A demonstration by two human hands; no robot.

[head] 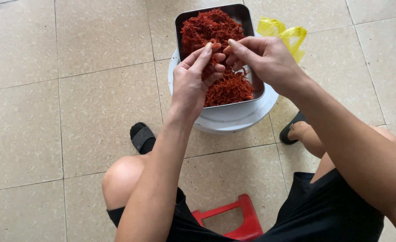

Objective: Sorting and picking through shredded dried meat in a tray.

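one rectangular metal tray (247, 18) sits on top of one round white tub (233, 118) on the tiled floor (50, 112). the tray is heaped with one mass of red shredded strands (209, 29), thin and tangled, filling it from the far end to the near end.

two hands work over the middle of the tray. the left hand (191, 80) comes in from below, fingers bent and thumb raised, pinching a small clump of the red strands between thumb and fingertips. the right hand (263, 58) comes in from the right, its thumb and forefinger closed on the same clump right where the left fingers meet it. the two hands touch at the fingertips, just above the pile, so the pinched strands lie between them and the rest of the heap lies directly beneath and beyond them.

one crumpled yellow plastic bag (285, 36) lies on the floor just beside the tray's far right corner, behind the right hand.

the person sits low: two bare knees show, the left one (119, 177) plainly, and two black slide sandals, one (142, 136) left of the tub and one (292, 127) right of it. one red plastic stool (238, 219) shows between the legs, under black shorts (328, 210).
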